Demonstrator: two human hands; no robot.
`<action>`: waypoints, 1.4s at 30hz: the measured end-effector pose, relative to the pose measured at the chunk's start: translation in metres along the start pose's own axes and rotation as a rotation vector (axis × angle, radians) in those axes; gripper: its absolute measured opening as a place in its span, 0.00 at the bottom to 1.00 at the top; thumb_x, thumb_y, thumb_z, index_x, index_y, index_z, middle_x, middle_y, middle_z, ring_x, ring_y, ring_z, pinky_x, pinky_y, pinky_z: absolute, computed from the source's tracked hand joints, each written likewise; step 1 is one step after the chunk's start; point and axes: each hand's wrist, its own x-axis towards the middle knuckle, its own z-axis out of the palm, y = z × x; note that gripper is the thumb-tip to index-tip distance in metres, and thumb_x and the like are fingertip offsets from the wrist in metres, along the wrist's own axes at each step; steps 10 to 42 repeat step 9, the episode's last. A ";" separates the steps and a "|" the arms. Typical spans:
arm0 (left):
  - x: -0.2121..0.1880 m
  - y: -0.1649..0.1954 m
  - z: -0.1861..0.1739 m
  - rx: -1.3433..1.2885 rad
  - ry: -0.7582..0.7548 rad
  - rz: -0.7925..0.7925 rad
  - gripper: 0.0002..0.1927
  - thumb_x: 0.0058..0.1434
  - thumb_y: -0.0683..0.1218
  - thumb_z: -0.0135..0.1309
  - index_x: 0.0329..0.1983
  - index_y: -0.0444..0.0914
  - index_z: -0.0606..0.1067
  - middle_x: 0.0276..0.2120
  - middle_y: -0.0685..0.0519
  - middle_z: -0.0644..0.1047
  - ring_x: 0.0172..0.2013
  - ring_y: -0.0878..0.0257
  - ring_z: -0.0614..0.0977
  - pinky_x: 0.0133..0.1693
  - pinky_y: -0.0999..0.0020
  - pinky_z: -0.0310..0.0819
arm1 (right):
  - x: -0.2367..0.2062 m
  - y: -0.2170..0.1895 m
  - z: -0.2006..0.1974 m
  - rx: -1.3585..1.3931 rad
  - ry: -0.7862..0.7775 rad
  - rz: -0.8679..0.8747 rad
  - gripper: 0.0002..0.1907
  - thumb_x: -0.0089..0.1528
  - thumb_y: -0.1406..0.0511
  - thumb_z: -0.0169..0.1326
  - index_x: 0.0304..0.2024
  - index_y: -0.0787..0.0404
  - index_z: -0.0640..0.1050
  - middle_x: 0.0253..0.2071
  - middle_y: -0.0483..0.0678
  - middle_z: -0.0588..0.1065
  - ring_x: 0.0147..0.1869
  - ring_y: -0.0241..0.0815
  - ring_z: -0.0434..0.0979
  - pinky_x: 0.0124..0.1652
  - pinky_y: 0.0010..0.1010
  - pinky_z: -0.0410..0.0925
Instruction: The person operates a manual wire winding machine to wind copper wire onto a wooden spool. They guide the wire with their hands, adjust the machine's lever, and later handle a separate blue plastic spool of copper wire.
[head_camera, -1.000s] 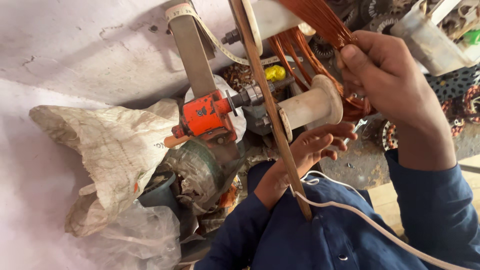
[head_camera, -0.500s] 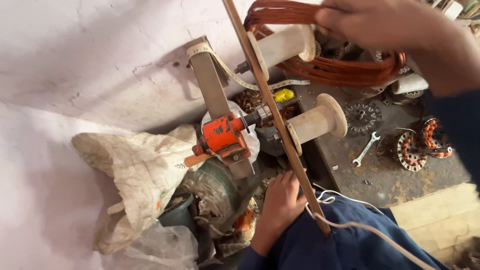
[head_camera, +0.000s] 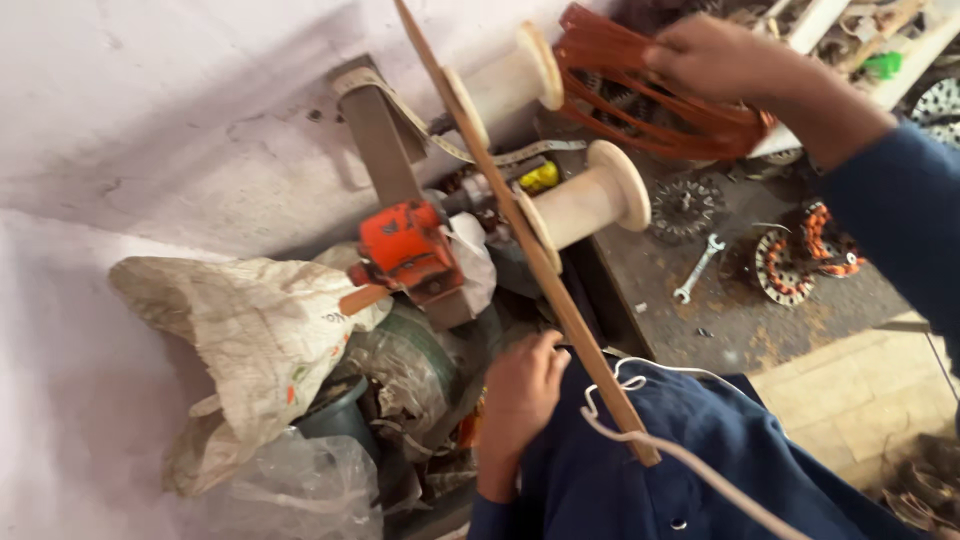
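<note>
My right hand (head_camera: 720, 60) grips the copper wire coil (head_camera: 660, 100), lifted beside the wooden spools (head_camera: 590, 205). My left hand (head_camera: 520, 385) rests curled, holding nothing (lower, near the slanted wooden bar (head_camera: 530, 250)).

Right hand (head_camera: 712, 58) gripped a bundle of orange-brown copper wire loops (head_camera: 650, 95) above the worktop's far edge, left hand (head_camera: 520, 385) rested low beside a long wooden slat (head_camera: 540, 262) carrying two pale wooden spools (head_camera: 590, 200), small metal spanner (head_camera: 697, 268) lay on the dark worktop (head_camera: 740, 320).

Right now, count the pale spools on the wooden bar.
2. The upper spool sits by the copper wire coil; the lower spool projects over the workbench. Others may be hidden out of frame.
</note>
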 end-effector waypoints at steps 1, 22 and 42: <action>0.003 0.006 -0.003 -0.045 0.022 -0.033 0.11 0.71 0.49 0.50 0.51 0.42 0.78 0.43 0.48 0.82 0.42 0.50 0.83 0.41 0.57 0.75 | -0.020 0.012 0.002 0.028 -0.003 0.032 0.19 0.74 0.57 0.47 0.46 0.66 0.78 0.32 0.58 0.77 0.35 0.53 0.77 0.39 0.48 0.68; 0.048 0.110 0.042 -0.180 0.060 0.538 0.09 0.70 0.45 0.57 0.51 0.40 0.78 0.41 0.50 0.78 0.44 0.54 0.81 0.46 0.61 0.73 | -0.198 0.082 0.070 0.029 -0.084 0.054 0.17 0.72 0.58 0.49 0.47 0.66 0.79 0.38 0.65 0.78 0.44 0.63 0.80 0.47 0.50 0.70; 0.048 0.110 0.042 -0.180 0.060 0.538 0.09 0.70 0.45 0.57 0.51 0.40 0.78 0.41 0.50 0.78 0.44 0.54 0.81 0.46 0.61 0.73 | -0.198 0.082 0.070 0.029 -0.084 0.054 0.17 0.72 0.58 0.49 0.47 0.66 0.79 0.38 0.65 0.78 0.44 0.63 0.80 0.47 0.50 0.70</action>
